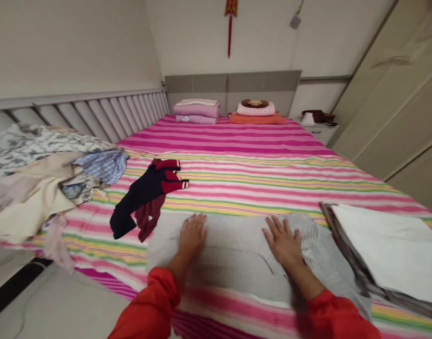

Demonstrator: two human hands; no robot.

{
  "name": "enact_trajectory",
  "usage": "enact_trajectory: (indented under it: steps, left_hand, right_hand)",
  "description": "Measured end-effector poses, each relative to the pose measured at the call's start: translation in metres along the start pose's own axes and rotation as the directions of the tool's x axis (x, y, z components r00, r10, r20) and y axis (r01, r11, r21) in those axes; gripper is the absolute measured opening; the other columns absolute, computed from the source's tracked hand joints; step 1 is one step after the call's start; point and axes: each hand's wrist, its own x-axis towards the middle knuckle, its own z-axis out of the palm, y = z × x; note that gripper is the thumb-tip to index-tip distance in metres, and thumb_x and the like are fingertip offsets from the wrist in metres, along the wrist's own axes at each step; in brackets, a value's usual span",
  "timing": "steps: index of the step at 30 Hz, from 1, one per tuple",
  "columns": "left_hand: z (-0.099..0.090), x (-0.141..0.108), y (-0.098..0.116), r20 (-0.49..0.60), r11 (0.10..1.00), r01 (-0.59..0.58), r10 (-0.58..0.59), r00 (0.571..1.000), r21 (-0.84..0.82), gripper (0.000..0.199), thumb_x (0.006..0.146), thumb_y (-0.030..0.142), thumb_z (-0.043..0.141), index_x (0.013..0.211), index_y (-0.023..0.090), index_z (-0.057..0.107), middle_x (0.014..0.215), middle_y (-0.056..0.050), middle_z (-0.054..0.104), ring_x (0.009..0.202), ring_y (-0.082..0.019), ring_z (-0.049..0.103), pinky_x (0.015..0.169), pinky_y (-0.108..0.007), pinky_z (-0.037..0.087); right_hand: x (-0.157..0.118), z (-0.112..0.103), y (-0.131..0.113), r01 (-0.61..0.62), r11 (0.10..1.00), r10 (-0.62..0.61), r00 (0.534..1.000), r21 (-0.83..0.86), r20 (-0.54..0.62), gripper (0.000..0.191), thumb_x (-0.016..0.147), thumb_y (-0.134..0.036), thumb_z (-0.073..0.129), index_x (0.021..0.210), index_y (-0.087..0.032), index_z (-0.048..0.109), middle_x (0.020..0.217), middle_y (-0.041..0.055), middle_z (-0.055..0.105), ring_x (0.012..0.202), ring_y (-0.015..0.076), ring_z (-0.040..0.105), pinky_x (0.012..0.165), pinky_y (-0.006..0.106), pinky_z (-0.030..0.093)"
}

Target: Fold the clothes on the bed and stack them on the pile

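Left hand [192,237] and right hand [284,243] lie spread on grey cloth [233,259]. It looks light, limp, best held by its six-o'clock edge.

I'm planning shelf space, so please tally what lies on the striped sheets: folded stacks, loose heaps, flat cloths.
Folded stacks: 3 (purple stack, pink-and-orange stack, white-topped stack)
Loose heaps: 2 (pale heap, navy-and-maroon heap)
Flat cloths: 1 (grey cloth)
Total: 6
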Motion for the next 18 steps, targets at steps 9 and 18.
enact_trajectory:
  steps: [9, 18]
  left_hand:
    - [-0.038, -0.011, -0.090, -0.133, 0.949, 0.237, -0.267, 0.954, -0.207, 0.044, 0.086, 0.027, 0.047, 0.127, 0.022, 0.062, 0.140, -0.009, 0.057, 0.138, -0.028, 0.043, 0.116, -0.048, 0.029]
    - [-0.052, -0.074, -0.092, -0.369, 0.786, 0.400, -0.588, 0.720, -0.472, 0.043, 0.091, 0.037, 0.036, 0.122, 0.016, 0.057, 0.128, -0.015, 0.060, 0.123, -0.024, 0.053, 0.106, -0.041, 0.042]
  right_hand:
    - [-0.008, 0.000, 0.055, -0.096, 0.995, 0.096, 0.989, 0.007, -0.112, 0.062, 0.091, -0.053, 0.029, 0.140, -0.023, 0.050, 0.150, 0.0109, 0.046, 0.141, 0.0325, 0.034, 0.109, 0.067, 0.019]
    - [-0.052, 0.000, 0.057, -0.210, 0.965, 0.245, 0.932, 0.155, -0.266, 0.069, 0.090, -0.051, 0.022, 0.138, -0.012, 0.053, 0.147, 0.0206, 0.046, 0.137, 0.0372, 0.039, 0.106, 0.062, 0.028]
